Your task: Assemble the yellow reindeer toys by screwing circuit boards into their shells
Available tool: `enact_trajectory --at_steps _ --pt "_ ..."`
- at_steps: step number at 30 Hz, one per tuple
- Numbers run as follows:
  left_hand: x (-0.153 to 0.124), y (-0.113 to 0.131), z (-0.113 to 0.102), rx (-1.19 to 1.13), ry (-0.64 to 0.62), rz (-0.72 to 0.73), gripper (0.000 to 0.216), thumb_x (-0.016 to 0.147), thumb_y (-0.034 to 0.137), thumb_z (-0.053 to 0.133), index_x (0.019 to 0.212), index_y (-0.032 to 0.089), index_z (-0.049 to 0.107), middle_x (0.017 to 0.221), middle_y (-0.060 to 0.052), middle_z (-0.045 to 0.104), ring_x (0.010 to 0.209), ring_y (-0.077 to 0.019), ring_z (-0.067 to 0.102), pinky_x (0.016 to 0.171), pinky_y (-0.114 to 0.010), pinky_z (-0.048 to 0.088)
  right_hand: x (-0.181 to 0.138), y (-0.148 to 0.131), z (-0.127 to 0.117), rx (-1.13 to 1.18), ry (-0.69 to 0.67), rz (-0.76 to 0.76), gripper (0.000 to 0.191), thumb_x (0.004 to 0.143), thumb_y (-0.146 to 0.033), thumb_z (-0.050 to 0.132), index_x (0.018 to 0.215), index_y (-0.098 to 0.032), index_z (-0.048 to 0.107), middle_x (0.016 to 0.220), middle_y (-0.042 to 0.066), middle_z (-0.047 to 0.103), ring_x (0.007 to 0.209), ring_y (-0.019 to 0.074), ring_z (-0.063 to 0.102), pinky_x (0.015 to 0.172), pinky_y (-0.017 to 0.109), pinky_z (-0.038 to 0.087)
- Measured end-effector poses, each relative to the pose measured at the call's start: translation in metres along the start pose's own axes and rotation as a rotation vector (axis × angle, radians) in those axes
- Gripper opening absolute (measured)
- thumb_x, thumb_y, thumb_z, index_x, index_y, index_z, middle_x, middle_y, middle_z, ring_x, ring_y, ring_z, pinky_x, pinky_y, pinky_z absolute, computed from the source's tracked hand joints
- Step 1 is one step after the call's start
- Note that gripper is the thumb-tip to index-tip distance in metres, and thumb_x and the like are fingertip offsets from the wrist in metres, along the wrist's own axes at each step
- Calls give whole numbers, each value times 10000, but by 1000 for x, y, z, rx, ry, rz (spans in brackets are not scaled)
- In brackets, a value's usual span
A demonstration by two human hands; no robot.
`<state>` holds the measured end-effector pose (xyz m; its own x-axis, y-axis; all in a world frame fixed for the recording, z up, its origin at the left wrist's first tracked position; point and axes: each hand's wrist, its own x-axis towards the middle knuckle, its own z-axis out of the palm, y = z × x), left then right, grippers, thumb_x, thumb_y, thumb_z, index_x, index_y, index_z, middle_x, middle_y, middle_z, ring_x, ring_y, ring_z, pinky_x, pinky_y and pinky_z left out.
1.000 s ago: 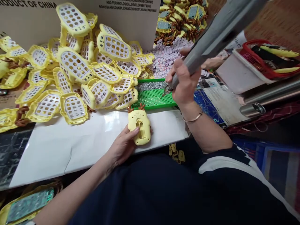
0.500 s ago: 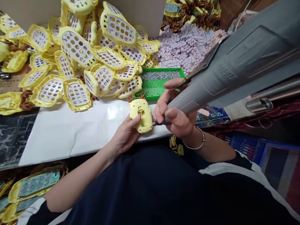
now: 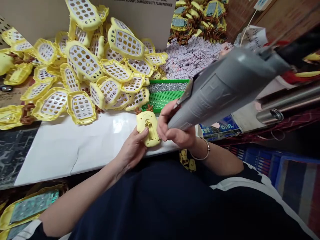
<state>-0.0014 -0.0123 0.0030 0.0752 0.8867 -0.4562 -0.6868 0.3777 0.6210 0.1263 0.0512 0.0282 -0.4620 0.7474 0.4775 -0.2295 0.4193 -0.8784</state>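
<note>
My left hand grips a yellow plastic toy casing with brown antlers, its back and open battery compartment facing up. The thumb lies on the casing beside that compartment. Wrapped round a large grey power screwdriver, my right hand is just right of the casing. The driver's tip is mostly hidden by my fingers, near the casing's lower right corner; I cannot tell whether it touches a screw. Behind the hands lies a green perforated tray with many small silvery screws along its far side.
Yellow casing halves are heaped at the back left, against a cardboard box. Small white pieces form a pile at the back. A white sheet covers the near work surface. Metal tubes lie at right; a blue crate stands below.
The screwdriver has swung more upright, its rear end now showing, and its tip is less visible. My left hand still holds the casing. The whole view has shifted slightly.
</note>
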Motion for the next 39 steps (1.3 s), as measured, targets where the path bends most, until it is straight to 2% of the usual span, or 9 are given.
enact_trajectory --at_steps 3,6,8,11,16,22,28,34,39 --pt "1 -1 -2 -12 -17 -27 364 822 158 643 1183 167 596 1052 -78 724 971 -225 696 911 -363 560 21 -7 -14 111 -5 -97 360 767 -533 644 1020 -324 495 571 -87 516 385 106 482 366 263 413" --pt "1 -1 -5 -6 -31 -59 349 829 197 653 1168 141 591 1040 -104 725 942 -243 707 906 -395 564 49 -2 -36 -31 313 -233 327 781 -509 656 1016 -342 503 595 -81 497 423 112 492 405 273 400" --pt "1 0 -6 -4 -27 -68 366 822 207 667 1171 136 585 1041 -108 725 926 -243 712 888 -383 571 67 13 -52 -194 486 -230 384 745 -601 650 974 -343 483 585 -80 461 438 127 493 460 296 436" --pt "1 1 -6 -9 -28 -77 387 814 209 679 1179 129 581 1055 -115 723 934 -242 710 853 -350 579 84 40 -72 -308 596 -167 501 687 -737 597 926 -324 445 639 -63 471 428 134 486 455 317 428" --pt "1 2 -5 -8 -31 -87 383 811 216 685 1173 133 590 1086 -115 717 965 -241 701 849 -339 578 87 66 -85 -301 585 -132 501 686 -712 607 946 -321 430 656 -62 438 441 135 491 491 321 423" --pt "2 2 -6 -13 -19 -85 408 815 212 678 1203 133 575 1081 -116 716 962 -249 703 846 -343 579 85 78 -89 -330 574 -91 520 684 -741 585 940 -311 442 702 -39 474 496 163 545 488 337 421" --pt "3 1 -6 -26 -37 -74 440 804 224 697 1222 163 574 1083 -106 716 1019 -270 689 945 -415 546 84 80 -90 -329 582 -100 553 667 -747 592 971 -314 431 744 -35 481 544 155 560 520 325 426" --pt "3 0 -6 -31 -38 -76 397 818 213 675 1199 154 579 1101 -112 711 1010 -267 693 948 -429 546 87 53 -79 -286 606 -127 540 648 -746 615 936 -321 449 626 -67 452 454 146 496 493 327 434" --pt "3 0 -5 -49 -24 -52 347 840 173 631 1182 134 585 1023 -111 726 937 -254 710 910 -417 559 65 0 -32 -13 517 -177 360 701 -534 715 879 -301 506 603 -75 393 416 102 417 412 284 349"
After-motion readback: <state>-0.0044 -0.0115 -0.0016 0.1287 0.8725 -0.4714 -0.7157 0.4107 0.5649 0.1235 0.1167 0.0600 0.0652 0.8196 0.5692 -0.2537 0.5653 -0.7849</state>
